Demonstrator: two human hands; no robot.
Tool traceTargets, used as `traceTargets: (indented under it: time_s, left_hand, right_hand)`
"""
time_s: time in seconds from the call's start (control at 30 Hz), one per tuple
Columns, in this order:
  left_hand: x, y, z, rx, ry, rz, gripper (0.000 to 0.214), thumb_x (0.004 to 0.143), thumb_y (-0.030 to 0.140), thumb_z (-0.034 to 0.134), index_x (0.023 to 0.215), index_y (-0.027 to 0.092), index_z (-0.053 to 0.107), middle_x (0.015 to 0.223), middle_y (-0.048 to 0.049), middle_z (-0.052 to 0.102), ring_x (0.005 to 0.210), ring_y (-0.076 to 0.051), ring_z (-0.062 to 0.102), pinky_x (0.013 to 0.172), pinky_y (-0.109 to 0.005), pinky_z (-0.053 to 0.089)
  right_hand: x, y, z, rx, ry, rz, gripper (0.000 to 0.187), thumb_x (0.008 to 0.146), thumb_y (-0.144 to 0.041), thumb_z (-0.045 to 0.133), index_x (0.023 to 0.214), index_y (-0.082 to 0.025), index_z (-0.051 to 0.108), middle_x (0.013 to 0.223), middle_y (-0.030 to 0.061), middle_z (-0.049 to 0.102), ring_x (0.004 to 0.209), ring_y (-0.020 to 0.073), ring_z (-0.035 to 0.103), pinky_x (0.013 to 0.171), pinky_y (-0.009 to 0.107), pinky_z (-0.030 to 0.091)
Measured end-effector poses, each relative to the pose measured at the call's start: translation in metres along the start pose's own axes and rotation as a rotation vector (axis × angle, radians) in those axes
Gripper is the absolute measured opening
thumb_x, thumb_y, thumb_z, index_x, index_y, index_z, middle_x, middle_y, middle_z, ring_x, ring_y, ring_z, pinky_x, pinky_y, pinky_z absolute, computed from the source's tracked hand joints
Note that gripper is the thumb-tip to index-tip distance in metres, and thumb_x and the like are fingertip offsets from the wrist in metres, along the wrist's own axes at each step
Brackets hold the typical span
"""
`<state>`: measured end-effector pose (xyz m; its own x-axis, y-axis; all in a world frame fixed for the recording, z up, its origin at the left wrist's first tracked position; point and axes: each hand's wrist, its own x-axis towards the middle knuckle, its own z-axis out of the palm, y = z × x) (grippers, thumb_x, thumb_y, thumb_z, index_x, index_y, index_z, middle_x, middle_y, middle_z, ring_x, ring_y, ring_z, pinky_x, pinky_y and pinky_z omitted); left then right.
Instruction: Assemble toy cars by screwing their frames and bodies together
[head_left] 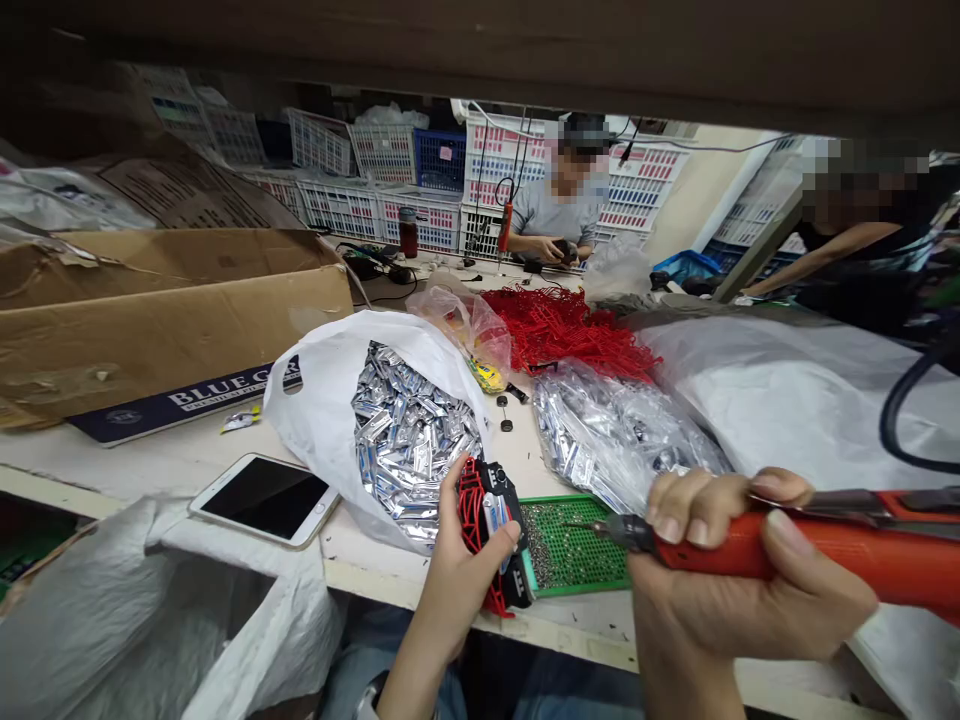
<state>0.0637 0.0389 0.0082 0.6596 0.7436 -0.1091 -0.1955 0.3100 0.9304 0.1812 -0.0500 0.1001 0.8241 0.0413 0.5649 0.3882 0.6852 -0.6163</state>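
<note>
I've got the left hand (450,575) at six o'clock clamped on a red-wired black part (501,530), turned to face the right hand (739,585) at four o'clock — its fingers wrapped around an orange screwdriver (795,555), tip aimed that way.

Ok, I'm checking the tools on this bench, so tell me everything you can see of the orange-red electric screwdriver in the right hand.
The electric screwdriver has a glossy orange-red body that looks like plastic, a dark section at the front, and a thin metal bit. It lies nearly level, with the bit pointing left over the green tray of small screws; whether it touches is unclear. The right hand grips it, and the rear runs out of view.
</note>
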Motion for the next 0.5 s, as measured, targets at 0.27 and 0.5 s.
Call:
traceTargets:
  time_s: [0.27,0.5]
  left_hand:
    - [0.001,-0.002,-0.001,0.029,0.02,0.044,0.081,0.085,0.039,0.071,0.154,0.029,0.03,0.168,-0.0067,0.034,0.155,-0.027,0.031,0.126,-0.04,0.027]
    - [0.001,-0.002,0.001,0.039,0.017,0.045,0.08,0.085,0.037,0.07,0.154,0.027,0.03,0.167,-0.0076,0.034,0.156,-0.027,0.028,0.126,-0.04,0.028]
  right_hand:
    - [-0.02,0.018,0.049,0.131,-0.015,0.055,0.011,0.074,-0.02,0.053,0.083,-0.02,0.058,0.044,-0.0078,0.044,0.036,0.012,0.038,0.041,0.023,0.036]
    - [-0.023,0.027,0.05,0.131,0.001,0.1,0.01,0.073,-0.022,0.057,0.082,-0.021,0.058,0.044,-0.008,0.044,0.037,0.0122,0.038,0.04,0.023,0.034]
